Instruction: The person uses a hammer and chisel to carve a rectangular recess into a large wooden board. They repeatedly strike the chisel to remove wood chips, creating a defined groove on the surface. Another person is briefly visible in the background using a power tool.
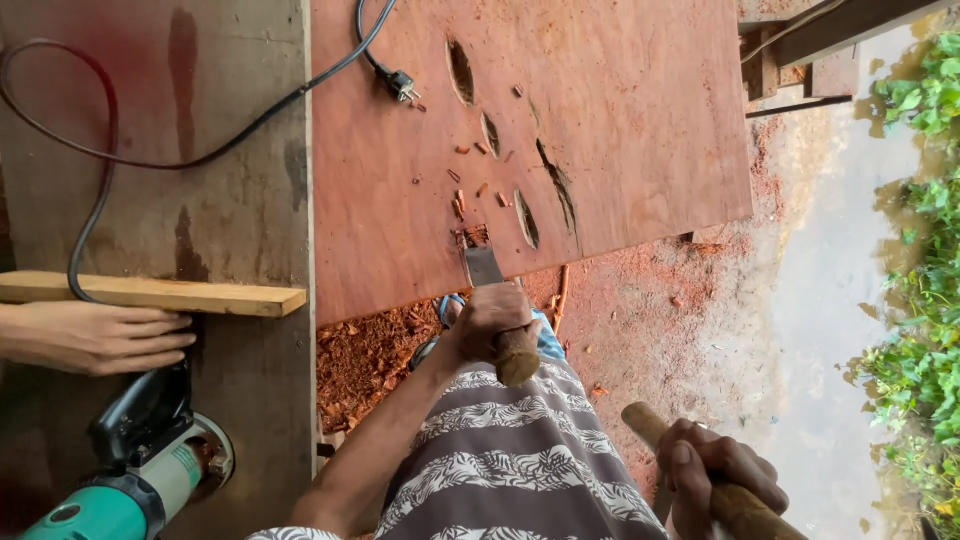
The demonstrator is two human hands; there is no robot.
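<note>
My left hand [490, 318] grips a chisel by its wooden handle [517, 358]. The flat metal blade [483, 266] rests at the near edge of a reddish plywood sheet [620, 120], at a small chipped notch [472, 237]. Several elongated gouges and loose chips [480, 190] mark the sheet above it. Low at the right, my right hand [715, 470] is wrapped around a thick wooden handle [745, 510] whose head is out of view.
Another person's hand [95, 338] lies flat on the grey workbench [230, 180] under a pale wooden slat [150, 294]. A green power tool [120, 490] sits below it, and a black cord with plug [401, 86] crosses the bench. Red sawdust [370, 355] covers the ground; plants [920, 300] grow at the right.
</note>
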